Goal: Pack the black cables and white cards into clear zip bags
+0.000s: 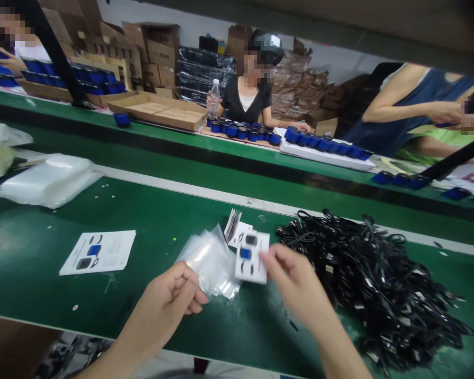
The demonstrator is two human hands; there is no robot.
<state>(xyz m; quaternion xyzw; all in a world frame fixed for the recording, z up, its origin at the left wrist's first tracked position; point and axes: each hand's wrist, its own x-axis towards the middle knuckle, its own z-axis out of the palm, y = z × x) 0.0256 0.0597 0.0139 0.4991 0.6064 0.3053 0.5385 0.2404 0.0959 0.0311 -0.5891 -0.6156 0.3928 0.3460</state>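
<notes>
In my right hand [294,279], pinched between thumb and fingers at its right edge, is a small white printed leaflet [252,271] with pictures of a blue-screened device. My left hand [177,289] is closed with curled fingers just in front of a fanned pile of clear plastic bags [205,255]. Whether a bag is between those fingers I cannot make out. Behind the held leaflet lie more folded leaflets [233,226], some standing on edge. A neat stack of the same leaflets [98,252] lies to the left on the green table [142,205].
A large heap of black cables [375,289] covers the right side. Packed plastic bags [55,179] lie at the far left. Beyond a pale strip runs a green conveyor [205,163], then a shelf with blue round items [240,130], an open carton [158,110] and several people.
</notes>
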